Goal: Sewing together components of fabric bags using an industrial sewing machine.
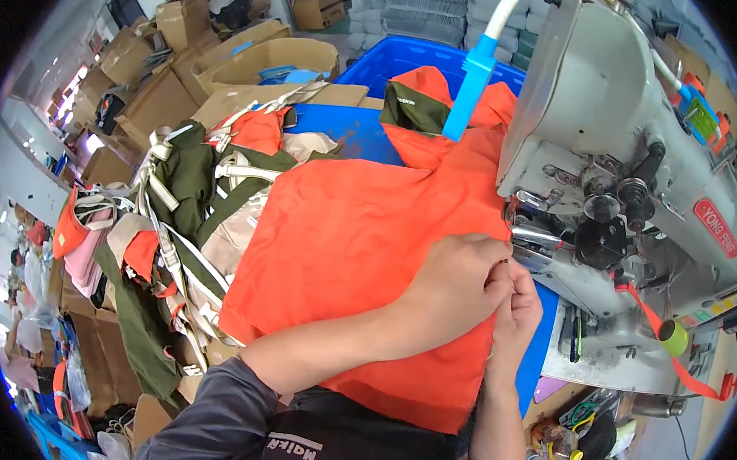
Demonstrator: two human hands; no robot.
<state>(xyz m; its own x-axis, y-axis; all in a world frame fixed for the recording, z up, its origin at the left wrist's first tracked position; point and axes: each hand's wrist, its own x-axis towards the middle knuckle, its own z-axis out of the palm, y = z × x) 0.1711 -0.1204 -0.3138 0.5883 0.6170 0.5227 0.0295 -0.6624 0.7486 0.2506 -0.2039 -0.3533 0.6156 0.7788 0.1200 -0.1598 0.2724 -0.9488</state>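
A large piece of orange fabric spreads over the work surface and down over my lap. My left hand lies across its right part, thumb and fingers closed in a pinch at the fabric's edge. Just beside it, my right hand is closed too, its fingertips meeting the left ones at the same edge. The exact bit of cloth between the fingertips is hidden. Close to both hands stands a grey industrial sewing machine, its metal working parts right next to the fabric edge.
To the left lies a heap of green, beige and orange pieces with straps. A blue crate and cardboard boxes stand behind. A blue-tipped hose hangs by the machine; a red ribbon runs at right. Bottles sit below.
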